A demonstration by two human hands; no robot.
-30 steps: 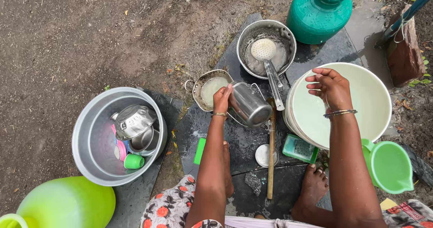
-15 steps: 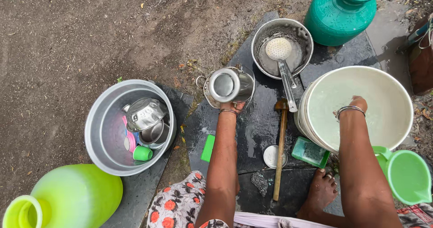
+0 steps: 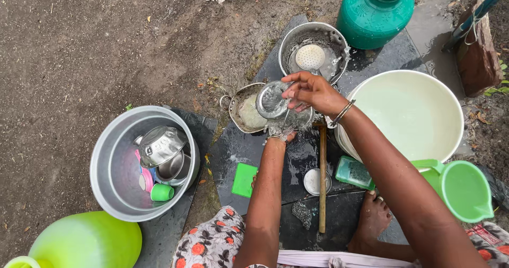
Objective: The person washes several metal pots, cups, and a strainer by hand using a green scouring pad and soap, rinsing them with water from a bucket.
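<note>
My left hand (image 3: 284,136) grips a steel tumbler (image 3: 272,100) from below, its mouth facing up, over a dark wet stone slab (image 3: 241,146). Water runs down the tumbler and over the fingers. My right hand (image 3: 312,91) hovers at the tumbler's rim with fingers spread and wet, holding nothing. A small handled steel pan (image 3: 243,112) with cloudy water lies just left of the tumbler. To the right stands a wide white tub (image 3: 404,73) of water.
A steel pot (image 3: 295,37) holding a skimmer ladle (image 3: 310,57) and a teal water pot (image 3: 374,13) stand behind. At left, a big steel basin (image 3: 108,156) holds washed bowls. A green jug (image 3: 461,191), wooden stick (image 3: 322,183), soap box (image 3: 352,172) and scrubber (image 3: 301,214) lie near my feet.
My right hand has come out of the white tub and across to the tumbler, with water now splashing over it. My left hand still holds the tumbler.
</note>
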